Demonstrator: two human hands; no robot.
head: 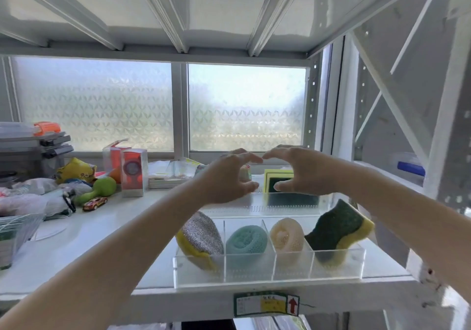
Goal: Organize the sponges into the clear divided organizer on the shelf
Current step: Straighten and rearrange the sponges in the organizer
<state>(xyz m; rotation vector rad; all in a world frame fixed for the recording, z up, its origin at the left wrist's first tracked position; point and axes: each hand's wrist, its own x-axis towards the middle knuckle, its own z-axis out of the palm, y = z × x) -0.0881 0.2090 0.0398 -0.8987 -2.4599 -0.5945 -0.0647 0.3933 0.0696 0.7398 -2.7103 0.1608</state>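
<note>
Left hand [230, 176] and right hand [297, 170] hover open and empty, fingers curled, above the rear section of the clear divided acrylic organizer [267, 269] on the white metal shelf [102, 238]. Upright flat green-and-yellow sponges [277, 180] stand beneath the right hand. Front compartments, left to right: silver-and-yellow scrubber [201, 236], teal mesh sponge [246, 240], cream mesh sponge [286, 235], wavy green-and-yellow sponge [339, 227].

I see a silver-and-yellow scrubber [201, 238], a teal sponge [246, 240], a cream one [286, 235] and a dark green-and-yellow one [341, 227] in the clear organizer [267, 268]. Behind, the window [244, 107] is frosted with a leaf pattern; left, a red-yellow toy car [94, 203] on the white shelf [102, 227].
</note>
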